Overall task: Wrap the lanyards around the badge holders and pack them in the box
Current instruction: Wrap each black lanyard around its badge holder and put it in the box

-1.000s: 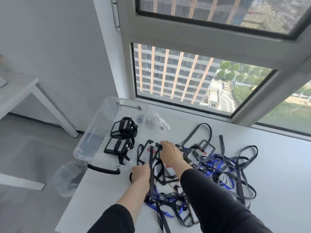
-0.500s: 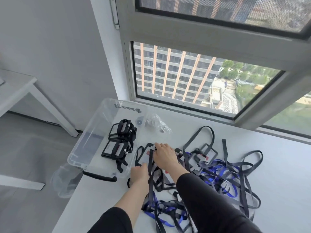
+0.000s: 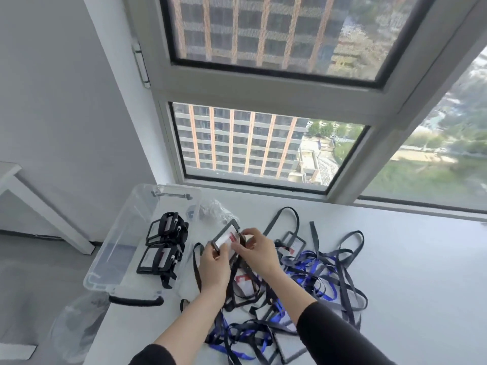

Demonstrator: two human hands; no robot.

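Our left hand (image 3: pixel 214 267) and right hand (image 3: pixel 257 248) both pinched one badge holder (image 3: pixel 226 237) at centre; two wrapped bundles (image 3: pixel 159 260) lay in one box (image 3: pixel 116 248), centre left.

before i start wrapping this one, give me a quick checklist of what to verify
1. Badge holder held in both hands: ok, left hand and right hand both grip it.
2. Holder up off the table: ok.
3. Holder free of the tangled lanyards: cannot tell.
4. Holder wrapped: not ok, its face is bare.
5. Clear box open: ok, no lid on it.
6. Room in the box: ok, only two wrapped badge holders inside.
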